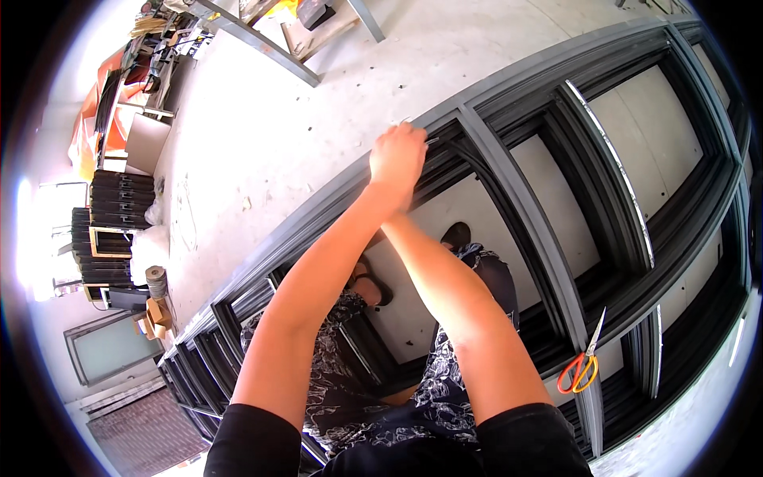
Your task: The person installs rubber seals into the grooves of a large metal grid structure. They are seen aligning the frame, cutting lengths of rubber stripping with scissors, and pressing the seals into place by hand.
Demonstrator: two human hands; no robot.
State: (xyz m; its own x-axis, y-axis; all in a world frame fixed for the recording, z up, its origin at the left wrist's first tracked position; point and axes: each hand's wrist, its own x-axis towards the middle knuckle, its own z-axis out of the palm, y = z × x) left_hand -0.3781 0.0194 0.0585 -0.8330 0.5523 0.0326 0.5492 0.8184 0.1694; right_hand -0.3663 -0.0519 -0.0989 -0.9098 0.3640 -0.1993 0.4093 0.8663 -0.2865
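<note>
My left hand (397, 159) is at the far rail of a large dark grey metal frame (517, 199), its fingers curled and closed. A small shiny tip pokes out beside the fingertips; I cannot make out what it belongs to. Next to it, a thin black strip (469, 157) runs along the inner corner of the frame. My right forearm (433, 274) reaches up and passes behind my left wrist, so its hand and fingers are hidden. Scissors (586, 364) with one red and one yellow-orange handle lie on a crossbar to the right.
The frame surrounds my legs, with my feet on the pale floor (270, 151) inside one opening. A metal-legged stand (262, 44) is at the far side. Stacked black frames (121, 211), a cable spool (156, 280) and cardboard boxes (159, 316) stand at the left.
</note>
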